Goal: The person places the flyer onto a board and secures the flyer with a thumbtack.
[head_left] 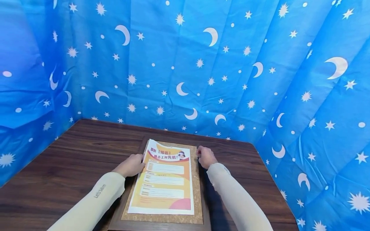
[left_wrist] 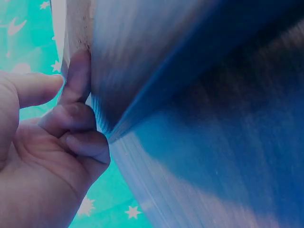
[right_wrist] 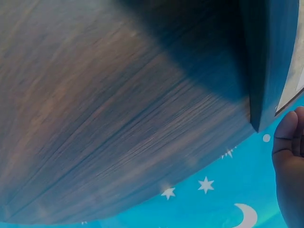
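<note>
A printed poster [head_left: 164, 183], yellow and orange with red lettering, lies over a cork board [head_left: 198, 192] in a brown wooden frame [head_left: 159, 226]. My left hand [head_left: 133, 165] pinches the poster's upper left edge between thumb and index finger; the other fingers curl in by the board's side in the left wrist view. That corner of the poster rises slightly. Near the upper right of the frame is my right hand [head_left: 206, 157], its fingers curled and its fingertips a little right of the poster's edge. I cannot tell whether those fingers hold something small.
The board rests on a dark wood-grain table [head_left: 95, 144]. Behind and along both sides hangs a blue cloth [head_left: 162, 64] printed with white moons and stars. Long cream sleeves [head_left: 107, 189] cover both forearms.
</note>
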The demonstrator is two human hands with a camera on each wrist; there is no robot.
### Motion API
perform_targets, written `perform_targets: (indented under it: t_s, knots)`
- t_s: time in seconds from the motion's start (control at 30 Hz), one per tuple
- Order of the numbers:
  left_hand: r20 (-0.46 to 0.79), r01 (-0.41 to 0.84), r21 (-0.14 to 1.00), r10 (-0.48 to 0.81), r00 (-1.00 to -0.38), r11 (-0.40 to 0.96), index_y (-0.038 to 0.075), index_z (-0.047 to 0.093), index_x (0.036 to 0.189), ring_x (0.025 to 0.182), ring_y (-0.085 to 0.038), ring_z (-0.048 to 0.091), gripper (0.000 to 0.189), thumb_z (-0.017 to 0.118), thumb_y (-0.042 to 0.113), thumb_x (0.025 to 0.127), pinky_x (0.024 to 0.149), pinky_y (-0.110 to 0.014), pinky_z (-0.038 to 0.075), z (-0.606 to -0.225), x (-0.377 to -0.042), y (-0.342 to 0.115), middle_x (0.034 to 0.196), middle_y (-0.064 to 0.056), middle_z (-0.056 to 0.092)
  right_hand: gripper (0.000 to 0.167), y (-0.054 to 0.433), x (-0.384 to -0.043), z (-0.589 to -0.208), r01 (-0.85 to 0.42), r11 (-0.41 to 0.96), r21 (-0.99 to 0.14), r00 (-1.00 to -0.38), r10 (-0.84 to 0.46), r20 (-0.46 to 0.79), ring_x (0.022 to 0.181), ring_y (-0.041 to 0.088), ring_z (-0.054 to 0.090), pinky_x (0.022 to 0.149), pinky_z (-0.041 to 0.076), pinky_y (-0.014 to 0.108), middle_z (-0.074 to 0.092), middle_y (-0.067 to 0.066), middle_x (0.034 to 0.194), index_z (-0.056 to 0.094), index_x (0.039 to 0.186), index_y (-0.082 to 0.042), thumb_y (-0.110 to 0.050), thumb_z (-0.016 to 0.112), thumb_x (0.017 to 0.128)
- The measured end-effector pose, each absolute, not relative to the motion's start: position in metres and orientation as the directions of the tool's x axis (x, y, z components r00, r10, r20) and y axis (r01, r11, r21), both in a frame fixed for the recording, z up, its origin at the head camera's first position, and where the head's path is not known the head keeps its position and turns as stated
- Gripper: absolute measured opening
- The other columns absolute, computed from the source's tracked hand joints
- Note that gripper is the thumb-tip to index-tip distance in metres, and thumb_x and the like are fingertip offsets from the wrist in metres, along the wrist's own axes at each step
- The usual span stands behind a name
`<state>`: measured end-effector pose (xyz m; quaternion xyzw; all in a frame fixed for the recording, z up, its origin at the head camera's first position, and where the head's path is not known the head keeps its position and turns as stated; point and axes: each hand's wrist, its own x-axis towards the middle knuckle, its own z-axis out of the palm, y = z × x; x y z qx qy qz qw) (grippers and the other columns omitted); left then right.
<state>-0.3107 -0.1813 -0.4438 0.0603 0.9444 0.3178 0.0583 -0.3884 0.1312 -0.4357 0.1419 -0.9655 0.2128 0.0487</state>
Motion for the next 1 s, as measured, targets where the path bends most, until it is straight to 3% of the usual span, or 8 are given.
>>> perform_targets:
  t_s: [0.17, 0.43, 0.57, 0.77, 0.87, 1.0]
  knots:
    - [-0.054, 0.112, 0.581, 0.175, -0.983, 0.806, 0.001, 0.055, 0.127, 0.071, -0.013, 0.056, 0.032, 0.052, 0.007, 0.095, 0.067, -0.035, 0.044, -0.446, -0.313, -0.177, 0.086, -0.002, 0.061, 0.021, 0.12, -0.393, -0.439, -0.267, 0.876, -0.403, -0.964, -0.239, 0.12, 0.075, 0.02, 0.052, 0.069, 0.046, 0.034, 0.053, 0.002, 0.079, 0.057, 0.088, -0.01, 0.01, 0.061, 0.083]
    - [-0.094, 0.093, 0.571, 0.178, -0.98, 0.816, 0.002, 0.058, 0.121, 0.059, -0.015, 0.052, 0.028, 0.056, 0.009, 0.094, 0.055, -0.031, 0.041, -0.443, -0.309, -0.174, 0.079, -0.001, 0.059, 0.016, 0.096, -0.403, -0.447, -0.259, 0.863, -0.434, -0.965, -0.246, 0.087, 0.081, 0.018, 0.053, 0.077, 0.049, 0.034, 0.056, 0.0, 0.085, 0.06, 0.089, -0.012, 0.003, 0.064, 0.087]
    - [-0.072, 0.094, 0.601, 0.171, -0.983, 0.794, 0.0, 0.055, 0.122, 0.053, -0.015, 0.053, 0.031, 0.057, 0.006, 0.091, 0.048, -0.029, 0.041, -0.442, -0.308, -0.174, 0.076, -0.003, 0.06, 0.015, 0.084, -0.406, -0.446, -0.275, 0.847, -0.456, -0.961, -0.26, 0.097, 0.08, 0.017, 0.054, 0.076, 0.049, 0.033, 0.057, 0.0, 0.085, 0.06, 0.088, -0.012, 0.002, 0.064, 0.088]
    - [-0.039, 0.103, 0.616, 0.161, -0.986, 0.781, -0.002, 0.051, 0.117, 0.061, -0.015, 0.054, 0.029, 0.058, 0.003, 0.089, 0.056, -0.03, 0.044, -0.439, -0.307, -0.175, 0.078, -0.005, 0.059, 0.019, 0.068, -0.412, -0.444, -0.272, 0.818, -0.507, -0.959, -0.271, 0.078, 0.078, 0.017, 0.054, 0.073, 0.048, 0.032, 0.057, 0.0, 0.08, 0.059, 0.084, -0.012, 0.005, 0.067, 0.084]
    - [-0.046, 0.09, 0.628, 0.153, -0.987, 0.773, -0.002, 0.051, 0.117, 0.061, -0.016, 0.054, 0.029, 0.058, 0.003, 0.089, 0.057, -0.032, 0.044, -0.44, -0.306, -0.176, 0.079, -0.005, 0.059, 0.019, 0.063, -0.418, -0.445, -0.248, 0.811, -0.53, -0.965, -0.256, 0.059, 0.078, 0.019, 0.054, 0.073, 0.05, 0.034, 0.057, -0.001, 0.078, 0.058, 0.083, -0.014, 0.002, 0.069, 0.084]
    - [-0.049, 0.079, 0.638, 0.142, -0.989, 0.766, -0.001, 0.052, 0.114, 0.058, -0.016, 0.054, 0.028, 0.059, 0.002, 0.087, 0.056, -0.032, 0.044, -0.442, -0.304, -0.175, 0.077, -0.005, 0.059, 0.013, 0.059, -0.429, -0.449, -0.193, 0.811, -0.553, -0.975, -0.22, 0.018, 0.08, 0.02, 0.054, 0.084, 0.045, 0.043, 0.057, -0.001, 0.077, 0.06, 0.081, -0.014, -0.005, 0.066, 0.088]
